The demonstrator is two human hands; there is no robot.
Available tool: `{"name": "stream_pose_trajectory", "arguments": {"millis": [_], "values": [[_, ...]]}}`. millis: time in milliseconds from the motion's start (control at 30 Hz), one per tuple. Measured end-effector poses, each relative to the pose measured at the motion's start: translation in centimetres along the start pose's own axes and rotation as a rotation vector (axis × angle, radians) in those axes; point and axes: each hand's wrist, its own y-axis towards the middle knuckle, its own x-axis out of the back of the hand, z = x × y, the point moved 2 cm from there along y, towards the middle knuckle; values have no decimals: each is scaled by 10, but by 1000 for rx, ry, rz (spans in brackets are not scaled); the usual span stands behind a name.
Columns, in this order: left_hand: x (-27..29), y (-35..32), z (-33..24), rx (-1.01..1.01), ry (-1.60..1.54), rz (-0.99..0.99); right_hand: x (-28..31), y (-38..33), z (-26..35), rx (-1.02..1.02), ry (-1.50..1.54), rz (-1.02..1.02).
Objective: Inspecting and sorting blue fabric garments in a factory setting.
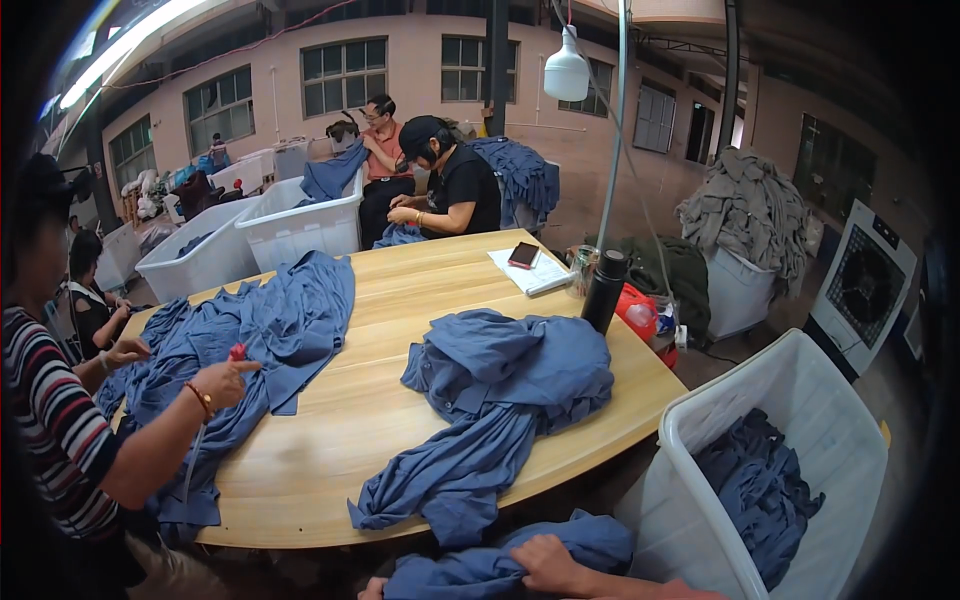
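Pale wood-grain table (320, 465) is filling the centre. Deep white plastic bin (672, 515) is standing at its right. Crumpled blue cloth pile (510, 375) is lying on the tabletop. Bunched blue cloth garment (450, 575) is stretching between both hands, just before the table's near edge. Right hand (548, 563) is curling over, gripping fabric; left hand (373, 588), mostly cropped, is touching the left end, grip indeterminable.

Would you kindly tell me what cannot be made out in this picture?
In the head view:
Left hand: mostly cut off by the lower edge.
Crumpled blue cloth under the right hand: its near side is cut off there too.
Tall black cylindrical bottle: base hidden behind the blue fabric heap.
White plastic bin: floor hidden under dark-blue garments.
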Motion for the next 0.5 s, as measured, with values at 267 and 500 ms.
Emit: {"name": "stream_pose_trajectory", "arguments": {"millis": [267, 500], "values": [[-44, 1, -92, -596, -65, 317, 170, -41, 20, -148, -503, -903], [20, -26, -67, -675, 504, 47, 41, -23, 9, -19, -7, 341]]}}
